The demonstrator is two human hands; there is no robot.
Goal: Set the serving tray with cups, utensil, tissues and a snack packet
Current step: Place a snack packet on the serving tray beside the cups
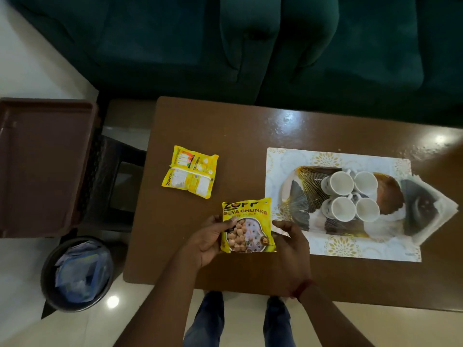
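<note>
I hold a yellow soya chunks packet (pixel 246 225) above the brown table (pixel 250 136). My left hand (pixel 209 240) grips its left edge with the thumb on the front. My right hand (pixel 290 242) holds its right edge. A second yellow packet (pixel 190 171) lies back side up on the table to the left. To the right, a patterned serving tray (pixel 300 196) carries several white cups (pixel 342 182), standing upright and close together. White tissues (pixel 436 209) lie under the tray's right end. No utensil is visible.
The tray rests on a white floral placemat (pixel 338 249). A dark green sofa (pixel 250 46) runs behind the table. A brown plastic stool (pixel 42 166) stands at the left, with a dark waste bin (pixel 77 274) on the floor below it.
</note>
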